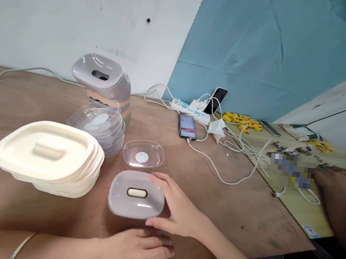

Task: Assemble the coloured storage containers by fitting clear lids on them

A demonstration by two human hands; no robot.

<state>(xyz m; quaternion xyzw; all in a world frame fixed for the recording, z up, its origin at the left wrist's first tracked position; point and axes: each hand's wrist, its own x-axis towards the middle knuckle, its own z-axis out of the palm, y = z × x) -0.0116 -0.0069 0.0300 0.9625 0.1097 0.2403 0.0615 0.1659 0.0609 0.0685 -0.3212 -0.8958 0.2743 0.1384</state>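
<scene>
My right hand (177,208) grips the right side of a grey plastic lid (122,203), fingertips on its far edge and thumb on its near edge. Through the lid's oval slot shows a cream-coloured bar (137,193). Just in front of it, palm down near the table's front edge, my left hand (141,252) lies with loosely bent fingers and holds nothing. Beyond the grey lid is a clear plastic lid (130,152) with a round white sticker. To the left stand stacked cream lids (16,150), with stacked clear lids (110,141) behind them.
Against the wall rises a tall stack of grey lids (117,68). A power strip (178,105) with tangled white cables and phones (216,101) lies at the back. Yellow pieces (242,121) sit on the adjoining table, where another person's hands (335,177) are at the right.
</scene>
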